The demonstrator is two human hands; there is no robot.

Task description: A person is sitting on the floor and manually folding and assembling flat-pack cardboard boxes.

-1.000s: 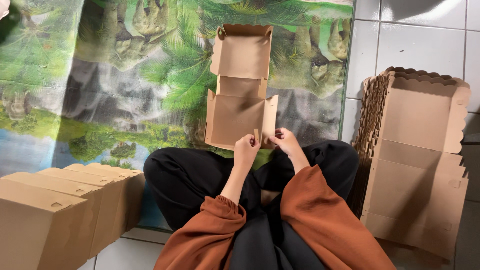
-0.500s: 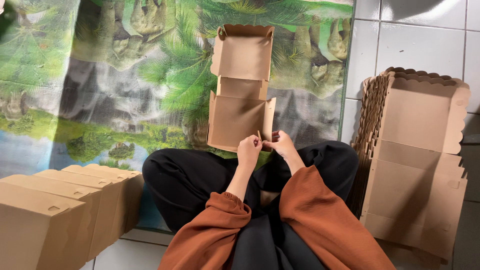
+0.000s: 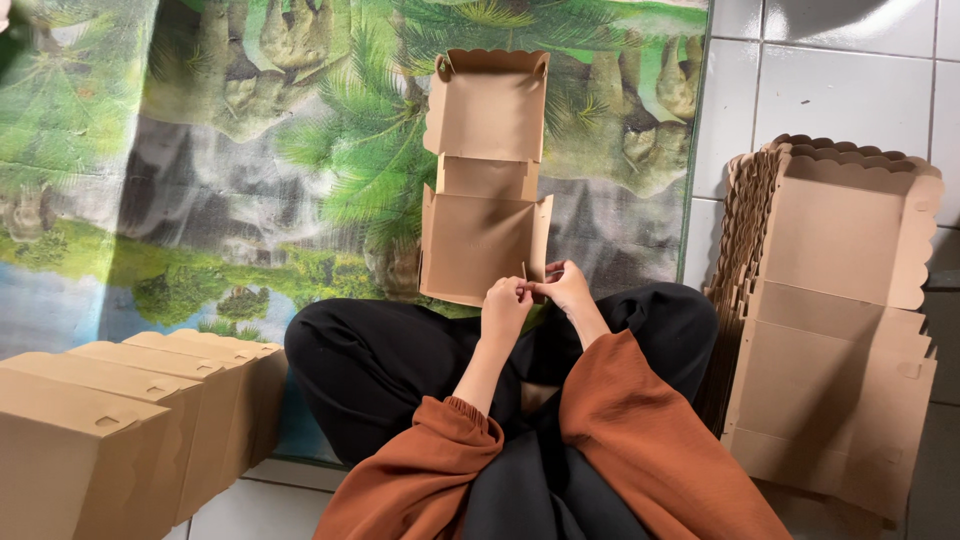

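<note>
An open, empty brown cardboard box (image 3: 486, 190) is lying on the jungle-print mat (image 3: 180, 170), while the left hand (image 3: 505, 305) and right hand (image 3: 566, 287) are pinching its near corner flap. Closed boxes (image 3: 120, 430) are sitting left; flat blanks (image 3: 835, 320) are stacking right on the white tile floor (image 3: 850, 80).

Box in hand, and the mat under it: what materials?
Half-folded box: looks like brown kraft cardboard, matte, with creased fold lines and scalloped die-cut edges. Both hands pinch its near right corner. Mat: seemingly thin printed fabric or vinyl, with a jungle scene; which one is unclear.

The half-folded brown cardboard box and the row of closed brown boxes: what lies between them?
In the head view, only printed landscape mat separates the half-folded box from the closed boxes.
</note>
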